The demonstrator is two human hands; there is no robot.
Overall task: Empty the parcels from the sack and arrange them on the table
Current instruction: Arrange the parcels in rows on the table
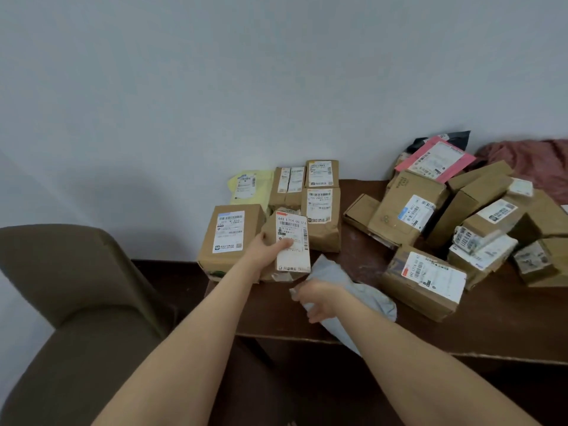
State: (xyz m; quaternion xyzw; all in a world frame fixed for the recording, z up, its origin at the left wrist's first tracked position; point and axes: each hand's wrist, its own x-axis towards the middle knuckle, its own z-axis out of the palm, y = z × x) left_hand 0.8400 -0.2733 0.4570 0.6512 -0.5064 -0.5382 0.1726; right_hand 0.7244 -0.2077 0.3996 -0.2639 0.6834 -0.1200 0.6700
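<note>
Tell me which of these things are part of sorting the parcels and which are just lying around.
Job: small parcel in the left hand; grey mailer gripped by the right hand; arranged parcels by the wall; heap of boxes; table; reddish cloth, perhaps the sack.
Lying about: brown chair.

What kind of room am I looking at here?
Probably a room in a home, not a depot: dark wooden table against a bare white wall, an olive upholstered chair, labelled cardboard parcels.
</note>
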